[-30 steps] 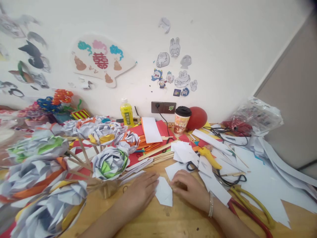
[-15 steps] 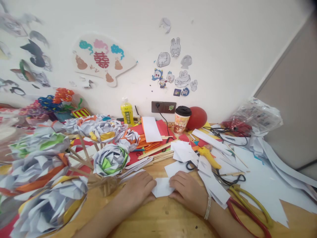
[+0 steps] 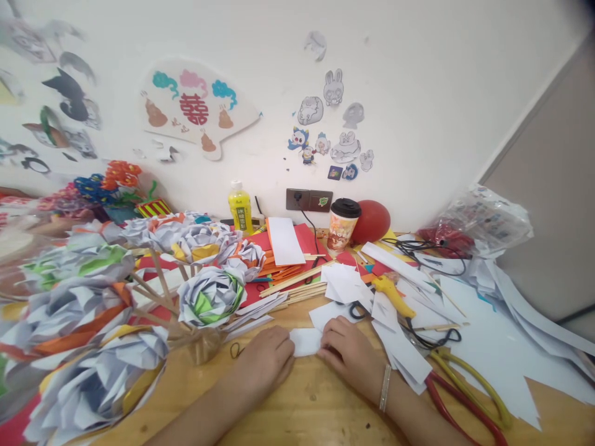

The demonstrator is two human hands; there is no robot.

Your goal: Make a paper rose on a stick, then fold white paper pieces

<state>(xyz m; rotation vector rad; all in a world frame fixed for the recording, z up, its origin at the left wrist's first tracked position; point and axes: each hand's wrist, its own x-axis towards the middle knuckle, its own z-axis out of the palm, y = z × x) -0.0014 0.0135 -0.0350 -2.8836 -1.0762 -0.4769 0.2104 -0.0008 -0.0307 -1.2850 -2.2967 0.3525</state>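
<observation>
A small white piece of paper [image 3: 305, 342] lies on the wooden table between my hands, its near edge folded up. My left hand [image 3: 269, 354] is closed on its left end, the fingers curled over it. At the right end, my right hand [image 3: 346, 352] grips the paper with bent fingers and thumb; the fingertips hide that edge. Another white sheet [image 3: 329, 314] lies just beyond my right hand, and a stack of cut white papers [image 3: 346, 283] lies farther back.
White paper flowers [image 3: 211, 297] crowd the left side. Wooden sticks [image 3: 300, 291] lie behind my hands. To the right are a yellow glue gun [image 3: 393, 296], large scissors with red and yellow handles [image 3: 465, 396] and loose sheets. A lidded cup [image 3: 344, 226] and a yellow bottle [image 3: 240, 207] stand behind.
The paper between my hands looks shorter front to back, its near edge now turned up and over. Both hands stay at its ends. The view has shifted slightly.
</observation>
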